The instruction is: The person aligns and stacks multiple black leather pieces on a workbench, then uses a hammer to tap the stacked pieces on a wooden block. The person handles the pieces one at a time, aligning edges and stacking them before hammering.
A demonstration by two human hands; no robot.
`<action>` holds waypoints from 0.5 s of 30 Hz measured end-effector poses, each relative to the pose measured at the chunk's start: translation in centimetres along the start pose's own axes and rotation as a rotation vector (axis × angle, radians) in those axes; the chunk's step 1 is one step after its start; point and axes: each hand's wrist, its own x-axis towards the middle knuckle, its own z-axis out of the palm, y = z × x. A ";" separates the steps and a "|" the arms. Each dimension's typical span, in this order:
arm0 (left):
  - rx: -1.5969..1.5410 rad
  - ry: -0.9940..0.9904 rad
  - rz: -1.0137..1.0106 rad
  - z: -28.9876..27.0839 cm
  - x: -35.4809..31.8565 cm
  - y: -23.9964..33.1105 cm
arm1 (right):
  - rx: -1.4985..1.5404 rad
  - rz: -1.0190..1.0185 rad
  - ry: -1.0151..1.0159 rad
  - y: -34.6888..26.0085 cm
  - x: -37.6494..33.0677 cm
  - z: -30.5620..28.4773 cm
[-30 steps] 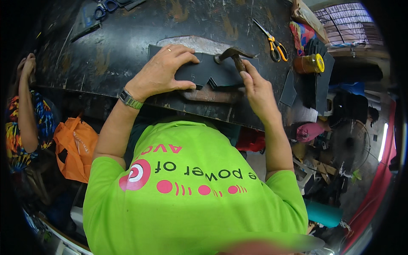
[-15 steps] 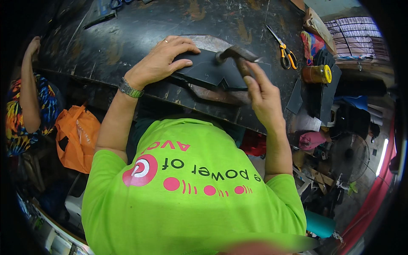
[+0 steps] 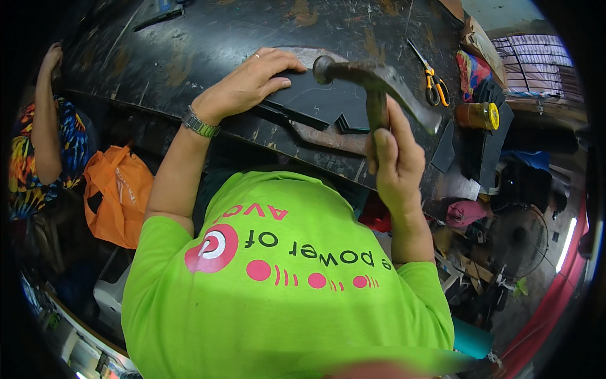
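In my right hand is a claw hammer, gripped by its handle and raised above the table. My left hand lies on the left end of a black sheet piece, fingers reaching over it and thumb apart. The piece has a notch at its near edge, and that edge stands folded up. Beneath it is a worn, brown-grey slab, showing along the near and far sides. The hammer covers the right part of the piece.
Orange-handled scissors, a jar with a yellow lid and black offcuts lie to the right on the dark table. An orange bag hangs at the left, near another person's arm. A fan stands lower right.
My right hand has lifted the hammer up off the black piece, and its head now shows larger. My left hand keeps its place on the piece. The whole view has shifted slightly.
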 end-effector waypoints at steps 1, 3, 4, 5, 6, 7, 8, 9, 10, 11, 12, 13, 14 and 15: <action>-0.004 0.001 0.012 -0.1 0.1 -0.1 | -0.034 -0.098 -0.010 0.0 0.0 0.6; -0.012 -0.019 0.021 -0.1 0.2 -0.2 | -0.216 -0.047 -0.187 0.3 0.2 1.7; -0.014 -0.040 0.013 -0.2 0.1 -0.3 | -0.309 0.057 -0.334 0.4 0.3 1.9; -0.012 -0.050 0.009 -0.2 0.0 -0.3 | -0.293 0.110 -0.354 0.3 0.1 1.6; -0.012 -0.044 -0.003 -0.3 -0.1 -0.4 | -0.247 0.079 -0.317 0.3 0.1 1.6; -0.021 -0.044 -0.011 -0.2 -0.3 -0.3 | -0.193 0.074 -0.285 0.0 -0.3 1.1; -0.025 -0.040 -0.014 -0.2 -0.4 -0.3 | -0.097 -0.008 -0.203 0.0 -0.3 1.3; -0.019 -0.044 -0.003 -0.3 -0.4 -0.3 | -0.103 -0.143 -0.157 -0.1 -0.5 1.3; -0.016 -0.047 0.008 -0.3 -0.5 -0.2 | -0.135 -0.159 -0.166 0.0 -0.6 1.3; -0.008 -0.064 -0.006 -0.4 -0.4 -0.2 | -0.141 -0.187 -0.160 0.2 -0.5 1.8; -0.003 -0.067 0.029 -0.6 -0.5 -0.1 | -0.162 -0.207 -0.168 0.4 -0.4 1.9; 0.003 -0.085 0.032 -0.9 -0.8 0.1 | -0.350 0.100 -0.383 0.7 -0.3 2.0; 0.008 -0.105 0.031 -1.1 -1.1 0.4 | -0.277 0.104 -0.320 0.8 -0.3 1.9; 0.024 -0.158 0.033 -1.4 -1.1 0.4 | -0.207 0.137 -0.288 0.9 -0.2 1.4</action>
